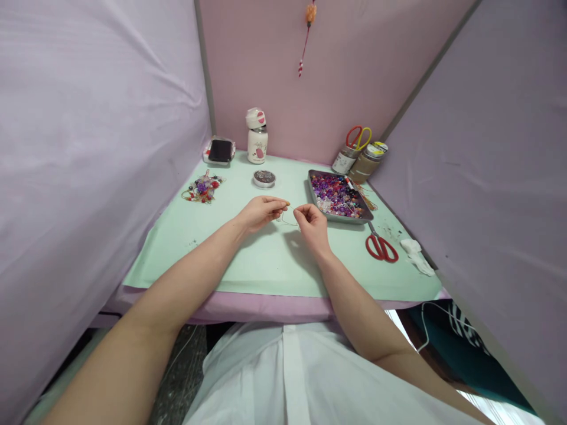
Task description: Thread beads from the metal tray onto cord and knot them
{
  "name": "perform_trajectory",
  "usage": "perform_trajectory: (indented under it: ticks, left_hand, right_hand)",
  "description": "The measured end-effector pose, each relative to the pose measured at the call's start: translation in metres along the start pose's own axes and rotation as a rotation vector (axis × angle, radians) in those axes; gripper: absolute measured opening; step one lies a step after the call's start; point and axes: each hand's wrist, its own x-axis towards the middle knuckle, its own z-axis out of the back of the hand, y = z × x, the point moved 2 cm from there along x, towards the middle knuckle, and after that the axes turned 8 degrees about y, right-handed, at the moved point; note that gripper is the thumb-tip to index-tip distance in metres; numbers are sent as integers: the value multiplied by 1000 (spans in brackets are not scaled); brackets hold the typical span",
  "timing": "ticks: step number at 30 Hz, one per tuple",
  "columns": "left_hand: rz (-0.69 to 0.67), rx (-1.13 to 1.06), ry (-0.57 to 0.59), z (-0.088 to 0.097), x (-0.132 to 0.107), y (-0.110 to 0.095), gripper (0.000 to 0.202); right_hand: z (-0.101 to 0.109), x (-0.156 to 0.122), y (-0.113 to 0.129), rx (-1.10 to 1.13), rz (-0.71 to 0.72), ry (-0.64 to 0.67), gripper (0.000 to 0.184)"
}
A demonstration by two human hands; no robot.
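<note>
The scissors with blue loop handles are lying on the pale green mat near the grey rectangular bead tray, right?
Not quite: the head view shows red-handled metal scissors, not blue-handled ones, lying on the pale green mat near the grey rectangular bead tray.

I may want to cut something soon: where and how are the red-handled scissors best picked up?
Probably by the red handle loops, with the right hand coming from the near side. The scissors lie flat on the table with the loops toward the wearer, while the blades point away to the corner of the bead tray.
</note>
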Motion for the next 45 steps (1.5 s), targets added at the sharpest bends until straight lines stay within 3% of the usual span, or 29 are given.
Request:
perform_trajectory:
  ticks: [5, 15, 28, 34, 40, 45]
  left_hand:
    - [49, 5, 22, 1, -1, -1, 22]
    - [16, 176, 103, -2, 0, 5, 26]
    - [-89, 427, 46, -5, -5, -1, 23]
    - [-90, 427, 24, -4, -4, -3, 23]
    - [-39, 330, -93, 3, -2, -5, 25]
    - [0, 264, -61, 3, -3, -6, 23]
  right_hand:
    - [-1, 0, -4, 1, -10, 12, 15]
    - [-3, -1, -2, 7, 43, 76, 20]
    - [-2, 0, -3, 33, 2, 72, 17]
    - [2, 2, -4, 11, -54, 39, 13]
    - [6, 2, -4, 138, -48, -46, 16]
    - [4, 4, -7, 229, -92, -26, 21]
